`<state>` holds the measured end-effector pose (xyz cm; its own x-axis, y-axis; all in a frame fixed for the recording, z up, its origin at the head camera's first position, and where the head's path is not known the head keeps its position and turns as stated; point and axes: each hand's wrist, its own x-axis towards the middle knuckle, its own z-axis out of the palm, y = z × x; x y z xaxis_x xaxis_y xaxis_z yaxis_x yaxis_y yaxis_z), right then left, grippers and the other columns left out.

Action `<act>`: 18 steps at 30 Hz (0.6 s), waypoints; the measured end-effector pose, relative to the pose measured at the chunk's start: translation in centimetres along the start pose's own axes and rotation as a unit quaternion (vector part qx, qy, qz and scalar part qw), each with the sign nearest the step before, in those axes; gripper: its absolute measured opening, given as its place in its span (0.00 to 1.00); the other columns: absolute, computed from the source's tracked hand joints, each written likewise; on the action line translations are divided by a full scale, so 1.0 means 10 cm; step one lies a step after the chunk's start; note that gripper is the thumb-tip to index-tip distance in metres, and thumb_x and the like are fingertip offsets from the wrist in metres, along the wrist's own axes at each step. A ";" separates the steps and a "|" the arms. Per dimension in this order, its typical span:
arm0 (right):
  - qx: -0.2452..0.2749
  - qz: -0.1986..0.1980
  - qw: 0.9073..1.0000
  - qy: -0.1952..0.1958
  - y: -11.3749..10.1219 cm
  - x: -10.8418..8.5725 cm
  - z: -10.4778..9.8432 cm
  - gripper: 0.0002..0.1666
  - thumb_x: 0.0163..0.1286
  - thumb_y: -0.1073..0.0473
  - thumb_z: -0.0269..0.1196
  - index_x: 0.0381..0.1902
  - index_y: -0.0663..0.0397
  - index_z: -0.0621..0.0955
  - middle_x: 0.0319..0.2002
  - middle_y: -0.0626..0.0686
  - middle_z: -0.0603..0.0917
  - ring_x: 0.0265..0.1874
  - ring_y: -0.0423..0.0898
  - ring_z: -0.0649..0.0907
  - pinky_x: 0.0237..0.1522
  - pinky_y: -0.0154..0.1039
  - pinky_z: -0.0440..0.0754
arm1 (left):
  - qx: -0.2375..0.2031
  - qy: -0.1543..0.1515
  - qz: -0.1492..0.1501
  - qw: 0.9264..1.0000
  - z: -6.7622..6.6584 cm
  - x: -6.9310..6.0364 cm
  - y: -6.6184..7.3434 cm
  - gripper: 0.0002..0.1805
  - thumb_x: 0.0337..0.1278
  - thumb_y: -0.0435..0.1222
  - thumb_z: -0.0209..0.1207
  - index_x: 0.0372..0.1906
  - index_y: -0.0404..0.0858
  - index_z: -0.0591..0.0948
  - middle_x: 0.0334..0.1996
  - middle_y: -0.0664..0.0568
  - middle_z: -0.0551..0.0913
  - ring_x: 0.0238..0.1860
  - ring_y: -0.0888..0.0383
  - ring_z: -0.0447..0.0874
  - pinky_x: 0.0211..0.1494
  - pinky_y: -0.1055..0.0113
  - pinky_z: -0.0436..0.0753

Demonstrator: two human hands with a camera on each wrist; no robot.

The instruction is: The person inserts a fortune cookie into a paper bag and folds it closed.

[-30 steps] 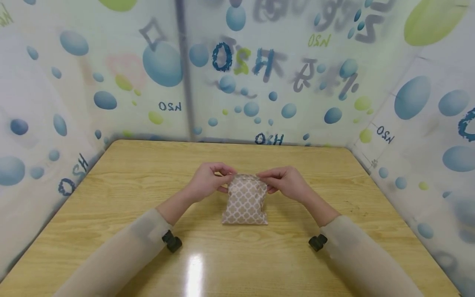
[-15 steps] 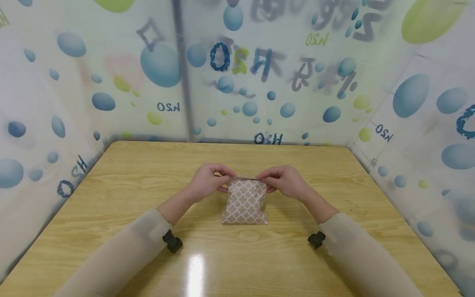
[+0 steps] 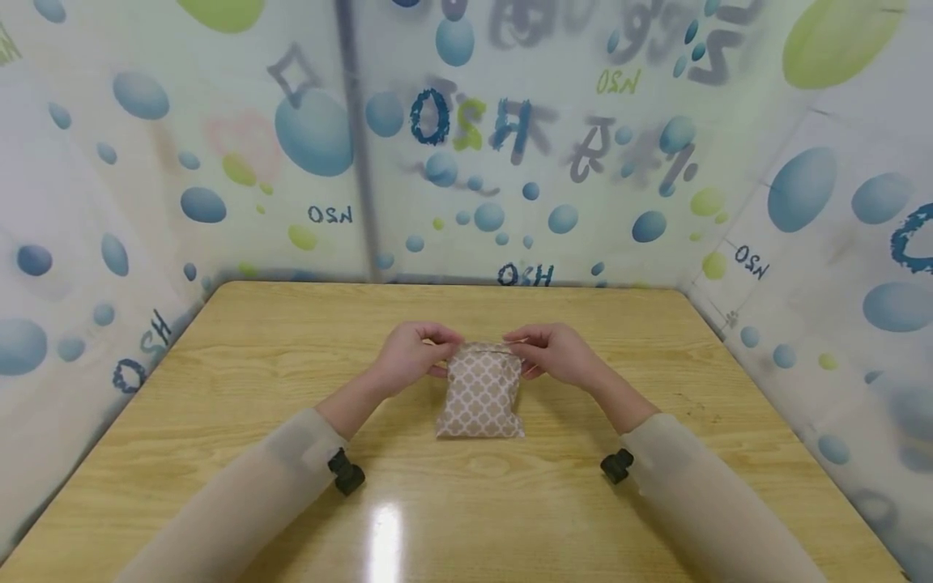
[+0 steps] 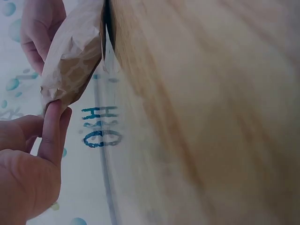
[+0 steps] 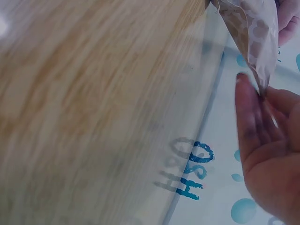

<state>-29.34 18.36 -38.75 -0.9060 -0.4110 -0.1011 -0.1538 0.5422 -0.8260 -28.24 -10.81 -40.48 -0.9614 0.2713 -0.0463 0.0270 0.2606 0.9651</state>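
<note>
A small tan paper bag (image 3: 481, 397) with a white lattice pattern rests on the table, its bottom edge toward me. My left hand (image 3: 413, 356) pinches its upper left corner between thumb and fingers. At the upper right corner, my right hand (image 3: 557, 355) pinches the paper the same way. Between the hands, the top edge looks bent over. In the left wrist view the bag (image 4: 77, 61) bulges in the middle and narrows where the left hand (image 4: 35, 159) holds it. The right wrist view has the right hand (image 5: 269, 140) at the bag's narrow corner. Whatever is inside stays hidden.
The wooden table (image 3: 255, 478) reaches back to a printed wall curtain (image 3: 466, 186) with blue and green ovals. Similar curtains stand at both sides. Dark wrist devices (image 3: 346, 474) sit at both sleeve cuffs.
The bag's top edge first stood up as a thin line half a second ago and now lies bent over. Both hands stay at the corners; the right has shifted slightly.
</note>
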 end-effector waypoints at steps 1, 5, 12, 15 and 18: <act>-0.009 0.001 1.000 0.006 0.01 0.00 -0.01 0.24 0.85 0.56 0.62 0.73 0.56 0.82 0.54 0.61 0.92 0.43 0.50 0.92 0.49 0.50 0.94 | 0.000 0.003 -0.004 1.000 0.00 0.02 0.00 0.12 0.77 0.30 0.63 0.57 0.33 0.90 0.57 0.41 0.88 0.48 0.54 0.89 0.45 0.60 0.94; -0.038 0.010 0.998 0.040 0.08 -0.02 -0.05 0.31 0.86 0.55 0.60 0.82 0.56 0.73 0.64 0.64 0.86 0.52 0.57 0.92 0.51 0.50 0.93 | -0.001 0.019 -0.025 1.000 0.01 0.11 -0.03 0.13 0.77 0.30 0.63 0.58 0.32 0.89 0.56 0.39 0.88 0.46 0.55 0.90 0.45 0.60 0.94; -0.041 0.020 0.997 0.058 0.15 -0.08 -0.11 0.33 0.87 0.54 0.59 0.83 0.56 0.70 0.67 0.65 0.83 0.52 0.56 0.91 0.52 0.51 0.92 | 0.029 0.041 -0.055 0.997 0.00 0.19 -0.10 0.14 0.76 0.30 0.63 0.59 0.30 0.88 0.53 0.39 0.88 0.43 0.55 0.90 0.44 0.62 0.93; -0.061 0.012 0.996 0.059 0.16 -0.11 -0.12 0.32 0.87 0.54 0.59 0.82 0.56 0.71 0.67 0.65 0.84 0.51 0.56 0.91 0.51 0.51 0.92 | 0.040 0.042 -0.048 0.997 -0.04 0.19 -0.14 0.15 0.77 0.30 0.62 0.61 0.29 0.86 0.54 0.39 0.88 0.43 0.54 0.89 0.45 0.63 0.93; -0.106 -0.009 0.992 0.066 0.15 -0.16 -0.12 0.31 0.87 0.54 0.59 0.81 0.56 0.73 0.66 0.64 0.85 0.52 0.56 0.90 0.51 0.51 0.91 | 0.068 0.045 -0.023 0.996 -0.11 0.16 -0.18 0.17 0.78 0.33 0.61 0.63 0.29 0.86 0.56 0.38 0.88 0.47 0.50 0.90 0.49 0.61 0.92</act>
<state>-28.57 20.77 -39.14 -0.9440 -0.3298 -0.0028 -0.2369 0.6837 -0.6903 -30.09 -11.90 -41.98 -0.9831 0.1731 -0.0595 0.0140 0.3955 0.9184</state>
